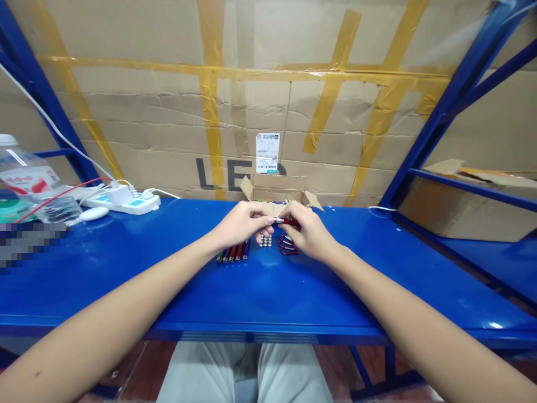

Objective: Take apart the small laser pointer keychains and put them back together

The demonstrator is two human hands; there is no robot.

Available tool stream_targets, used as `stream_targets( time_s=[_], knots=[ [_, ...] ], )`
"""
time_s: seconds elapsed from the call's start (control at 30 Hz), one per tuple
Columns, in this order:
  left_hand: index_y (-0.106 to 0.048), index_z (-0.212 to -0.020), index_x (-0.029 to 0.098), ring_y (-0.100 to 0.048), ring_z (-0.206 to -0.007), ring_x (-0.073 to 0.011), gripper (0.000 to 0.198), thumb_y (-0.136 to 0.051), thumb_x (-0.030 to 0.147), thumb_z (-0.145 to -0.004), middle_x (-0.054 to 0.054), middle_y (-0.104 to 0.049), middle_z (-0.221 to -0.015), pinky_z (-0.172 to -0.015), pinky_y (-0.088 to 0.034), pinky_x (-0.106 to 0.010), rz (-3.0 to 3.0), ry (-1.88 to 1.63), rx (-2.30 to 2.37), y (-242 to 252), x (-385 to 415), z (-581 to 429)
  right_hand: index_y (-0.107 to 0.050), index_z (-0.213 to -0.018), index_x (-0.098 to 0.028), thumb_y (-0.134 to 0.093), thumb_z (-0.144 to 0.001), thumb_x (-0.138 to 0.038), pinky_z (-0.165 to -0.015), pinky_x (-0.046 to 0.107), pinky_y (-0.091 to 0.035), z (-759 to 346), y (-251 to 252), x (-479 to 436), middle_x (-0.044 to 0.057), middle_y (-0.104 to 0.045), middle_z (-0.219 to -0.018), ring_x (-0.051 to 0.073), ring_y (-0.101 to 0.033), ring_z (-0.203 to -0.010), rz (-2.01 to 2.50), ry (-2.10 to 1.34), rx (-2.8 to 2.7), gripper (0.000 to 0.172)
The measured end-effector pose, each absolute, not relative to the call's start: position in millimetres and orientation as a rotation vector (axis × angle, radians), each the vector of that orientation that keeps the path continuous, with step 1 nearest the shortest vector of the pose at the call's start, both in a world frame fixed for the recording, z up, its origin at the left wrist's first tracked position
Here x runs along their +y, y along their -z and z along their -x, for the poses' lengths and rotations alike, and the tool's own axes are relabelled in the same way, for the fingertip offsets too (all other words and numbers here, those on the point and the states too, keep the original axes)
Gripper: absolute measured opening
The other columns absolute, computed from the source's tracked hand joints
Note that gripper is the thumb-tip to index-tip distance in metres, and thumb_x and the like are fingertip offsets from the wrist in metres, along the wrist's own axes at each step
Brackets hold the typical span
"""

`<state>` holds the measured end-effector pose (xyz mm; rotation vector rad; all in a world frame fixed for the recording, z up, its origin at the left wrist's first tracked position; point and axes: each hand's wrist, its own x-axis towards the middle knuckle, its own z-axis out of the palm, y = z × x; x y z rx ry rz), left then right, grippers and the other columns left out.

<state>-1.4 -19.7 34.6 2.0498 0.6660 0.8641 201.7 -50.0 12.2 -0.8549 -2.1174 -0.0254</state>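
Holding dark-red metal tube (291,222) in right hand (314,232), pinching silver tip (278,220) with left hand (240,225); apparently working tip, needing steady alignment next.

The table (268,296) has a smooth, glossy painted surface, with soft reflections toward its near edge. Midway between its side edges, the slim tubes (232,252) look like lacquered metal with bright silvery ends, and the dark red tube (291,222) has a similar sheen. The small discs (265,240) are shiny metal; the red clips (288,244) look glossy. Near the far edge, the small box (247,188) is matt cardboard. Toward the far left corner, the bottle (62,208) is clear, shiny plastic and the power strip (142,204) smooth plastic.
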Motion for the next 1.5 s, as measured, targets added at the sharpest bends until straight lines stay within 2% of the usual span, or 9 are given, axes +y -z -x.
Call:
stream_targets(
  time_s=[0.2, 0.33, 0.47, 0.63, 0.77, 0.97, 1.1, 1.27, 1.5],
  knots=[
    [-0.063, -0.069, 0.015, -0.056, -0.051, -0.0102, 0.025, -0.057, 0.028, -0.089, 0.000, -0.064, -0.060, -0.052, -0.043, -0.023, -2.435, -0.943, 0.701, -31.0, -21.3, 2.9, -0.056, -0.085, -0.020, -0.051, -0.090, -0.013, -0.070, 0.032, -0.039, -203.6, -14.1, -52.6, 0.005, -0.058, -0.082, 0.018, -0.051, -0.076, 0.770, 0.038, -2.193, 0.009],
    [-0.064, -0.078, 0.017, -0.058, -0.063, -0.0133, 0.018, -0.052, 0.020, -0.091, -0.001, -0.066, -0.070, -0.060, -0.042, -0.025, -2.791, -1.027, 0.655, -27.4, -22.0, 3.6, -0.058, -0.078, -0.019, -0.055, -0.089, -0.019, -0.068, 0.031, -0.041, -200.9, -17.1, -55.0, 0.004, -0.060, -0.075, 0.017, -0.052, -0.072, 0.859, -0.124, -2.143, 0.011],
    [-0.062, -0.086, 0.016, -0.059, -0.072, -0.0168, 0.020, -0.044, 0.017, -0.095, -0.006, -0.065, -0.078, -0.066, -0.044, -0.028, -3.023, -1.041, 0.525, -23.2, -21.1, 4.0, -0.057, -0.073, -0.018, -0.054, -0.089, -0.029, -0.052, 0.026, -0.038, -198.8, -19.0, -55.8, 0.000, -0.054, -0.064, 0.012, -0.048, -0.055, 0.974, -0.627, -2.022, 0.020],
    [-0.060, -0.085, 0.015, -0.054, -0.068, -0.0169, 0.025, -0.037, 0.013, -0.095, -0.006, -0.058, -0.072, -0.063, -0.043, -0.028, -3.254, -0.956, 0.497, -23.3, -20.2, 5.3, -0.052, -0.071, -0.017, -0.060, -0.086, -0.040, -0.034, 0.020, -0.023, -199.9, -21.5, -58.0, -0.004, -0.045, -0.057, 0.005, -0.031, -0.038, 1.014, -1.349, -1.730, 0.029],
    [-0.058, -0.085, 0.015, -0.054, -0.071, -0.0166, 0.027, -0.034, 0.008, -0.094, -0.005, -0.058, -0.074, -0.063, -0.044, -0.028, -3.363, -0.935, 0.416, -26.6, -21.8, 6.5, -0.051, -0.070, -0.016, -0.062, -0.085, -0.032, -0.030, 0.015, -0.016, -202.4, -23.8, -58.5, -0.004, -0.044, -0.055, 0.002, -0.021, -0.037, 0.979, -1.716, -1.505, 0.025],
    [-0.058, -0.089, 0.016, -0.053, -0.071, -0.0158, 0.031, -0.029, 0.007, -0.097, -0.004, -0.058, -0.072, -0.064, -0.044, -0.028, -3.467, -1.005, 0.252, -32.0, -27.6, 5.0, -0.051, -0.077, -0.013, -0.055, -0.089, -0.023, -0.026, 0.011, -0.020, -210.5, -21.4, -49.7, -0.006, -0.043, -0.055, 0.000, -0.014, -0.035, 0.769, -2.154, -1.361, 0.016],
    [-0.058, -0.092, 0.015, -0.052, -0.071, -0.0164, 0.032, -0.028, 0.011, -0.099, -0.004, -0.060, -0.073, -0.065, -0.044, -0.028, -3.468, -1.087, 0.140, -35.7, -31.2, 3.9, -0.048, -0.079, -0.013, -0.049, -0.092, -0.021, -0.026, 0.010, -0.026, -214.4, -19.3, -45.6, -0.007, -0.042, -0.056, 0.000, -0.013, -0.034, 0.644, -2.274, -1.355, 0.015],
    [-0.059, -0.096, 0.016, -0.052, -0.072, -0.0167, 0.030, -0.029, 0.013, -0.100, -0.005, -0.061, -0.073, -0.068, -0.045, -0.028, -3.454, -1.095, 0.071, -39.2, -34.8, 3.8, -0.046, -0.080, -0.014, -0.046, -0.094, -0.020, -0.025, 0.010, -0.028, -214.8, -20.1, -46.3, -0.009, -0.036, -0.052, 0.001, -0.010, -0.034, 0.618, -2.350, -1.348, 0.015],
    [-0.061, -0.099, 0.015, -0.059, -0.081, -0.0166, 0.027, -0.034, 0.012, -0.099, -0.007, -0.064, -0.082, -0.074, -0.050, -0.029, -3.318, -1.046, 0.231, -33.9, -26.4, 5.3, -0.047, -0.082, -0.014, -0.041, -0.096, -0.018, -0.025, 0.010, -0.027, -211.1, -23.4, -49.4, -0.008, -0.038, -0.054, 0.002, -0.011, -0.034, 0.676, -2.269, -1.292, 0.015]
  ],
)
